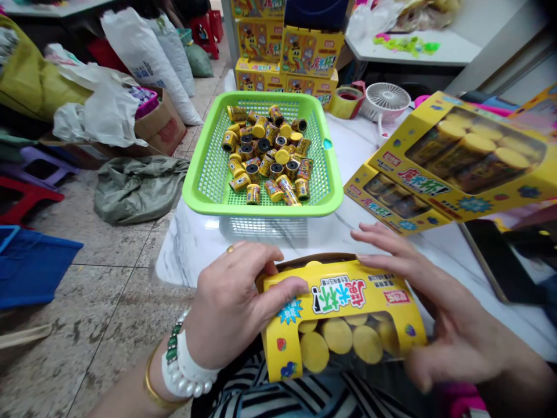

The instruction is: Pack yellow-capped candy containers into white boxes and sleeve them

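Note:
A yellow display box [278, 348] with a clear window lies tilted over my lap, and several yellow-capped little tubs [337, 335] show through it. My left hand [243, 305] is closed on its left end, thumb on the front face and fingers over the top edge. At the opposite end my right hand [439, 296] spans the box, fingers stretched along the top edge and thumb by the lower front corner. Dark inner board shows along the top rim. Beyond the box, a green basket [263, 210] holds many small yellow-and-brown tubs [287, 188].
Two packed yellow boxes [435, 187] are stacked at the right, beside a dark phone [500, 261]. Behind the basket stand more stacked boxes [308, 52], a tape roll [346, 103] and a white fan [386, 98]. Sacks [143, 58] and a blue bin [39, 267] are on the left floor.

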Tool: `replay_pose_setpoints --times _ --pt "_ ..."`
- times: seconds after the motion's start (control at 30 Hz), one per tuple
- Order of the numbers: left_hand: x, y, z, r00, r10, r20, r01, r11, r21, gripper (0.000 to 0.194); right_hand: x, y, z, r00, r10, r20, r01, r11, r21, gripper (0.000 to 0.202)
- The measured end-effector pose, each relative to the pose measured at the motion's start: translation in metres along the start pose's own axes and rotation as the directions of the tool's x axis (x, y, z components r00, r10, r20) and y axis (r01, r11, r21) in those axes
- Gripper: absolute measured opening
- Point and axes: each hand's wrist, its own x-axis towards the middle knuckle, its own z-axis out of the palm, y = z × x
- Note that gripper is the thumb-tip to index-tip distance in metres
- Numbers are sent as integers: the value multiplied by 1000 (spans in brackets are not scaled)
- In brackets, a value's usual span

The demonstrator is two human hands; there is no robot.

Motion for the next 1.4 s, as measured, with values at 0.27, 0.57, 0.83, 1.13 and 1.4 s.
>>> replay_pose_setpoints --times 0.27,0.57,0.83,1.13,1.4 --pt "6 -3 -3 998 -38 41 41 997 -62 10 4 -10 10 997 -79 13 80 981 -175 101" --pt "5 -3 -9 980 -109 168 131 983 -127 31 13 -9 15 994 -24 -108 14 996 -87 72" --pt "-3 0 -11 979 -192 65 202 929 -310 46 9 -8 18 989 85 -125 -83 996 21 69" --pt "-78 -6 27 916 -269 -298 99 870 -483 35 -12 -13 41 880 -31 -475 99 988 119 59" --pt "-54 -13 20 959 166 -228 -197 973 -120 36 -3 -1 39 966 -66 -251 109 981 160 55"
